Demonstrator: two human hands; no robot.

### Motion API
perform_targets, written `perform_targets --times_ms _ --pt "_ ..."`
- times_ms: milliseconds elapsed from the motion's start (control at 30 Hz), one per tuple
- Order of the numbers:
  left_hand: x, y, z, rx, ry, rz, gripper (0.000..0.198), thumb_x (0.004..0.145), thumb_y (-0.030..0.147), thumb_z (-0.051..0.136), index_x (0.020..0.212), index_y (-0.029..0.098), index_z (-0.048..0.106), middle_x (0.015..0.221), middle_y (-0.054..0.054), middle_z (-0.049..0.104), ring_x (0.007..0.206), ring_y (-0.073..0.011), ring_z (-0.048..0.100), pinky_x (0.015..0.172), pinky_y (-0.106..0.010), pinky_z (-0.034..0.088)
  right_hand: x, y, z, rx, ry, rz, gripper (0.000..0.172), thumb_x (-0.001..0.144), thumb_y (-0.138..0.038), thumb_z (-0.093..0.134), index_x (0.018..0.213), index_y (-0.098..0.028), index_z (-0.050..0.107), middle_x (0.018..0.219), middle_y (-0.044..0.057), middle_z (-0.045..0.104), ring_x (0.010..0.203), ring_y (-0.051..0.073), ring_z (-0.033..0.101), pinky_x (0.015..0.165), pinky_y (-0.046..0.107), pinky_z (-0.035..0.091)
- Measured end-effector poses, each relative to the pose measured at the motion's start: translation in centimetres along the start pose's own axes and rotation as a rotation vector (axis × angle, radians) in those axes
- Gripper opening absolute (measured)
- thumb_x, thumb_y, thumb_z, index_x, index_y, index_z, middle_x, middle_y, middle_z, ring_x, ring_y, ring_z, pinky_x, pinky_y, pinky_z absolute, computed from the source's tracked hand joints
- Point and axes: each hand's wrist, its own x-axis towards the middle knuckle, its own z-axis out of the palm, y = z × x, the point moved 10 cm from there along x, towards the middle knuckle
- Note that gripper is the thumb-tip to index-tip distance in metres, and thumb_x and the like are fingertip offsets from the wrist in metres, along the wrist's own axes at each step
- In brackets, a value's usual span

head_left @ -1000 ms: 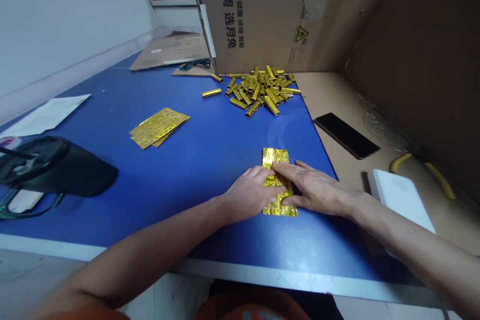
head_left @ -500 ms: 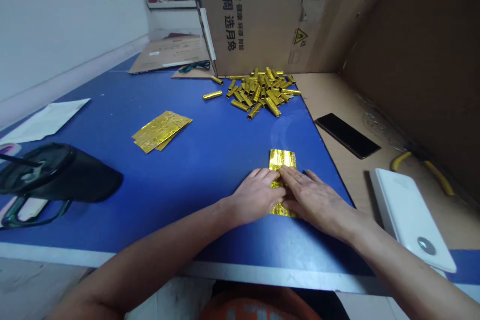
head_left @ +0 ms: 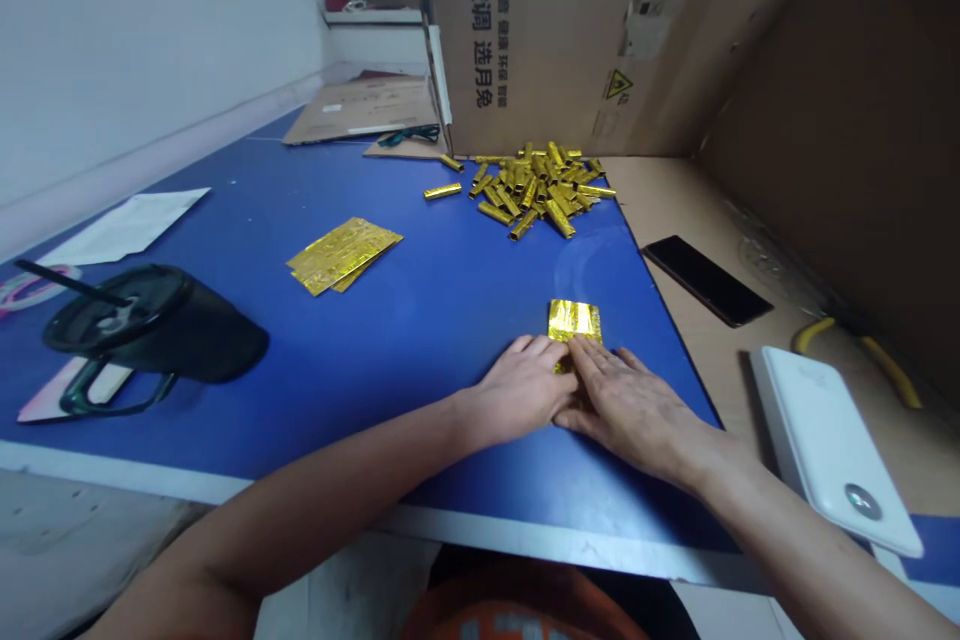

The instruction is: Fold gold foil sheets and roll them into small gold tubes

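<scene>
- Head view: left hand (head_left: 525, 387) and right hand (head_left: 628, 407) meet over a gold sheet (head_left: 574, 318), fingers mostly together; whether they pinch it cannot be told.
- At 12 o'clock from them, heaped gold tubes (head_left: 529, 192) appear finished.
- At 10 o'clock, flat gold pieces (head_left: 345, 252) look as yet unworked.

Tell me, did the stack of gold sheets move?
No, the stack of gold sheets lies in the same place relative to the cardboard box; the camera shifted.

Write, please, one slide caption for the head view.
Left hand and right hand on a gold sheet, gold tubes piled beyond.
</scene>
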Motion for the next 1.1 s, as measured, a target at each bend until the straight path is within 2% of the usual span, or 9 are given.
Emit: perform_targets --times_ms 100,233,367,500,600,700,900,1000,1100 --pt "-0.1 -0.8 -0.1 0.03 0.0 -0.035 0.021 0.08 0.033 0.049 0.093 0.019 0.059 0.101 -0.008 0.052 0.095 -0.0231 0.045 0.08 -0.036 0.037 1.1 -0.2 -0.1 0.068 -0.031 -0.004 0.07 0.075 -0.05 0.046 0.13 -0.009 0.031 0.132 0.021 0.036 0.122 0.029 0.033 0.097 0.051 0.027" --pt "-0.3 -3.6 -0.5 0.025 -0.013 -0.081 0.021 0.081 0.031 0.047 0.095 0.021 0.059 0.102 -0.007 0.051 0.097 -0.0224 0.045 0.081 -0.037 0.037 3.6 -0.6 -0.1 0.159 -0.05 -0.057 0.07 0.073 -0.046 0.052 0.131 -0.015 0.027 0.134 0.017 0.035 0.124 0.028 0.029 0.098 0.052 0.024" --pt "-0.7 -6.6 -0.8 -0.023 -0.039 -0.103 0.019 0.083 0.028 0.045 0.094 0.023 0.06 0.106 -0.005 0.05 0.101 -0.0202 0.044 0.085 -0.035 0.036 5.8 -1.0 -0.2 0.244 0.014 -0.113 0.072 0.07 -0.04 0.058 0.131 -0.02 0.024 0.134 0.013 0.036 0.124 0.027 0.03 0.098 0.052 0.022" --pt "-1.0 -8.6 -1.0 -0.056 -0.026 -0.143 0.022 0.084 0.029 0.043 0.102 0.026 0.057 0.112 -0.004 0.048 0.105 -0.0194 0.042 0.088 -0.035 0.034 6.8 -1.3 -0.4 0.34 0.053 -0.181 0.081 0.066 -0.036 0.064 0.132 -0.024 0.019 0.133 0.01 0.038 0.121 0.025 0.034 0.1 0.052 0.015" --pt "-1.0 -9.1 -0.9 -0.078 -0.025 -0.147 0.023 0.085 0.028 0.042 0.102 0.026 0.057 0.112 -0.003 0.048 0.104 -0.0191 0.043 0.089 -0.035 0.034 7.4 -1.4 -0.9 0.392 0.027 -0.194 0.078 0.067 -0.04 0.063 0.131 -0.024 0.023 0.131 0.009 0.041 0.118 0.026 0.038 0.099 0.052 0.017" --pt "-1.1 -9.5 -0.8 -0.097 -0.018 -0.157 0.022 0.083 0.026 0.044 0.1 0.025 0.057 0.108 -0.003 0.049 0.103 -0.019 0.043 0.089 -0.035 0.034 7.8 -1.6 -1.3 0.435 -0.005 -0.181 0.064 0.074 -0.043 0.054 0.13 -0.025 0.028 0.127 0.009 0.046 0.113 0.027 0.044 0.096 0.049 0.024" --pt "-1.2 -9.5 -0.7 -0.079 0.005 -0.139 0.02 0.083 0.025 0.044 0.095 0.022 0.059 0.114 -0.004 0.047 0.108 -0.0205 0.04 0.092 -0.036 0.031 8.0 -2.4 -0.7 0.345 -0.054 -0.162 0.071 0.072 -0.045 0.055 0.133 -0.022 0.025 0.136 0.011 0.033 0.123 0.028 0.03 0.098 0.05 0.021" --pt "-1.2 -9.5 -0.5 -0.079 0.0 -0.131 0.023 0.084 0.026 0.042 0.101 0.024 0.058 0.119 -0.004 0.045 0.11 -0.0208 0.039 0.093 -0.037 0.03 7.5 -2.8 -2.1 0.278 -0.156 -0.169 0.059 0.075 -0.043 0.052 0.127 -0.021 0.037 0.126 0.011 0.047 0.112 0.027 0.045 0.091 0.044 0.034" --pt "-1.2 -9.7 -0.3 -0.08 0.002 -0.139 0.03 0.085 0.026 0.041 0.113 0.029 0.051 0.125 -0.004 0.041 0.113 -0.0214 0.038 0.092 -0.037 0.031 4.5 -1.4 -5.1 0.22 -0.15 -0.193 0.049 0.076 -0.045 0.05 0.12 -0.024 0.047 0.109 0.007 0.061 0.097 0.027 0.056 0.086 0.042 0.04"
